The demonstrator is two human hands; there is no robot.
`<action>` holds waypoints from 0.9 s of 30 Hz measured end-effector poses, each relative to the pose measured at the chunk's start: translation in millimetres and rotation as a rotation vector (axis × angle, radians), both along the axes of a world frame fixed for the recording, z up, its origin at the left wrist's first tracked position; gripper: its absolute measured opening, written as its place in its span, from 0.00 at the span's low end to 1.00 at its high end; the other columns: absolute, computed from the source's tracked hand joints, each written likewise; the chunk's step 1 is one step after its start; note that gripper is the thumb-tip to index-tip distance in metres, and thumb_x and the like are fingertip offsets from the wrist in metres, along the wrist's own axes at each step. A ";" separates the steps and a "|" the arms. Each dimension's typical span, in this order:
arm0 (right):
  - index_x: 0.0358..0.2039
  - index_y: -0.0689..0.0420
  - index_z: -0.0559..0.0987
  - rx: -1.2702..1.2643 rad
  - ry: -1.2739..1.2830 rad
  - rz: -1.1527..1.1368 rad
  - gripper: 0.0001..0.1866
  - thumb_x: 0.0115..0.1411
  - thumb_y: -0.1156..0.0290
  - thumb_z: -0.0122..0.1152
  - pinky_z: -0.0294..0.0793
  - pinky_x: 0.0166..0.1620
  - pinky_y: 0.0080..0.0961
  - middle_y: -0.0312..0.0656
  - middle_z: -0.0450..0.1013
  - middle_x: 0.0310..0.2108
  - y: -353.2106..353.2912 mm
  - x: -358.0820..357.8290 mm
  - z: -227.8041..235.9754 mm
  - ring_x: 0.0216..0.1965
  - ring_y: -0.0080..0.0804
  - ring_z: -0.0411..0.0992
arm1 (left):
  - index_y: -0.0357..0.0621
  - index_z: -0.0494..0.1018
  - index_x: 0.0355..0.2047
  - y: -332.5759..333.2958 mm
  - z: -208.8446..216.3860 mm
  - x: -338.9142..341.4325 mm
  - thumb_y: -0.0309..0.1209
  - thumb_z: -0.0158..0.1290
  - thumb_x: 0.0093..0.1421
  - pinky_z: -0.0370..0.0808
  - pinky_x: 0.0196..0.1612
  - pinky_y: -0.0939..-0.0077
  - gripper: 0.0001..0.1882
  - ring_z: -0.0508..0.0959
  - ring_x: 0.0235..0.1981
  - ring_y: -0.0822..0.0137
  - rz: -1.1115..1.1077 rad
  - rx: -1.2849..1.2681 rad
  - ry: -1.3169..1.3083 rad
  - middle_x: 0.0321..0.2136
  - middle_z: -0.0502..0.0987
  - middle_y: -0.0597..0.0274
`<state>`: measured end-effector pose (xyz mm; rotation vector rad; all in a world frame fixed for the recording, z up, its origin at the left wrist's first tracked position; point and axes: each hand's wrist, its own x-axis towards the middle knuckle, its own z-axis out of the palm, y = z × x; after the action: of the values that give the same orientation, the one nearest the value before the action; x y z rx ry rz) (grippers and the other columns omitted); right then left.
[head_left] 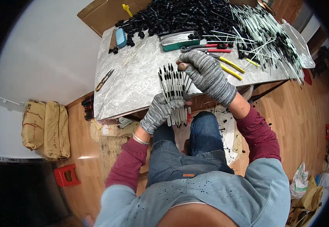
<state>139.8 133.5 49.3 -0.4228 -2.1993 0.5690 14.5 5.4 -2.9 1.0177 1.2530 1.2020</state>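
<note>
My left hand [167, 107], in a grey knitted glove with bare fingertips, is wrapped round a fanned bundle of white rods with black tips [175, 89]. The black tips point away from me, and the pale ends stick out below the fist over my lap. Just right of the tips, my right hand [206, 72], gloved the same way, is closed in a pinch. A thin pale strip [185, 71] runs from its fingertips across the top of the bundle; its far end is too fine to follow.
Black parts [187, 17] are heaped along the table's far side, with loose white rods [266, 36] at right. Beyond my hands lie a green box of thin white strips [179, 41], red-handled pliers [206, 48] and yellow-handled pliers [228, 66]. A utility knife [104, 80] lies left.
</note>
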 end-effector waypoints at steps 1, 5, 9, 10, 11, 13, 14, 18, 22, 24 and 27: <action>0.29 0.59 0.72 0.007 -0.001 0.009 0.07 0.50 0.71 0.51 0.67 0.33 0.25 0.42 0.68 0.25 0.6 -0.2 0.9 0.27 0.34 0.68 | 0.41 0.71 0.35 -0.1 -0.4 -0.2 0.29 0.53 0.47 0.69 0.35 0.81 0.14 0.73 0.32 0.74 0.001 0.004 0.011 0.30 0.75 0.63; 0.30 0.59 0.72 0.026 -0.074 0.005 0.08 0.50 0.70 0.52 0.67 0.33 0.25 0.43 0.68 0.25 3.0 1.8 5.4 0.27 0.34 0.68 | 0.40 0.71 0.36 1.5 -4.4 -1.9 0.30 0.53 0.47 0.70 0.35 0.80 0.14 0.73 0.32 0.73 -0.022 0.019 0.007 0.30 0.75 0.62; 0.30 0.59 0.72 0.041 -0.045 -0.002 0.09 0.50 0.69 0.51 0.67 0.33 0.26 0.43 0.68 0.25 0.9 1.9 2.8 0.27 0.35 0.68 | 0.39 0.70 0.37 1.7 -5.4 -2.0 0.30 0.53 0.47 0.70 0.35 0.80 0.15 0.73 0.32 0.73 -0.033 0.044 0.050 0.30 0.74 0.62; 0.30 0.59 0.72 0.048 -0.011 0.003 0.09 0.50 0.69 0.51 0.67 0.33 0.26 0.43 0.68 0.25 -0.1 0.9 1.0 0.27 0.35 0.68 | 0.39 0.70 0.37 1.3 -4.3 -1.6 0.30 0.53 0.47 0.70 0.35 0.80 0.15 0.73 0.32 0.73 0.023 0.111 0.099 0.30 0.74 0.62; 0.30 0.59 0.72 0.050 -0.011 0.006 0.09 0.50 0.69 0.51 0.67 0.33 0.26 0.43 0.68 0.25 -0.7 0.0 -0.8 0.27 0.35 0.68 | 0.39 0.70 0.37 1.1 -2.7 -1.2 0.30 0.53 0.47 0.70 0.35 0.80 0.15 0.73 0.32 0.73 -0.025 0.058 0.077 0.30 0.74 0.62; 0.31 0.59 0.72 0.031 0.008 0.008 0.10 0.51 0.67 0.50 0.67 0.33 0.27 0.43 0.68 0.25 -1.7 -2.3 -4.5 0.28 0.36 0.68 | 0.39 0.70 0.37 0.1 1.1 0.5 0.30 0.53 0.47 0.70 0.35 0.80 0.15 0.72 0.32 0.73 -0.038 0.040 -0.054 0.30 0.74 0.62; 0.31 0.59 0.72 0.020 0.017 0.007 0.10 0.51 0.67 0.50 0.67 0.34 0.27 0.43 0.68 0.25 -1.7 -3.2 -6.1 0.28 0.36 0.68 | 0.38 0.70 0.37 -0.1 2.8 1.5 0.30 0.53 0.47 0.70 0.35 0.80 0.15 0.72 0.32 0.73 0.013 0.102 -0.085 0.30 0.74 0.62; 0.32 0.58 0.72 0.048 0.016 0.032 0.11 0.52 0.65 0.48 0.67 0.34 0.27 0.43 0.68 0.25 -0.6 -7.3 -9.6 0.28 0.36 0.68 | 0.38 0.71 0.34 0.0 6.4 2.4 0.27 0.50 0.50 0.70 0.35 0.80 0.11 0.73 0.30 0.71 0.008 0.119 -0.044 0.30 0.74 0.61; 0.32 0.58 0.72 -0.003 -0.013 0.006 0.11 0.52 0.66 0.48 0.66 0.34 0.28 0.43 0.68 0.25 -4.5 -7.5 -9.7 0.29 0.36 0.68 | 0.38 0.71 0.35 -0.3 5.9 0.7 0.27 0.50 0.50 0.70 0.35 0.80 0.11 0.73 0.31 0.71 0.008 0.110 0.040 0.29 0.74 0.61; 0.32 0.58 0.73 0.001 -0.005 0.017 0.11 0.52 0.65 0.48 0.66 0.33 0.28 0.43 0.68 0.25 -5.9 -7.7 -7.7 0.28 0.36 0.68 | 0.38 0.71 0.35 -0.4 5.6 0.4 0.27 0.50 0.49 0.70 0.35 0.80 0.11 0.73 0.31 0.72 -0.047 0.051 0.048 0.29 0.74 0.61; 0.32 0.57 0.73 0.010 0.013 0.039 0.10 0.52 0.65 0.49 0.66 0.33 0.28 0.43 0.68 0.25 -5.9 -7.6 -2.2 0.28 0.36 0.68 | 0.38 0.70 0.35 -0.4 6.6 -0.5 0.27 0.50 0.49 0.70 0.35 0.80 0.12 0.73 0.31 0.72 -0.040 0.045 0.121 0.29 0.74 0.62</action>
<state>132.2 127.6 47.1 -0.3702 -2.2012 0.5797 14.0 5.0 3.7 1.1575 1.2977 1.1565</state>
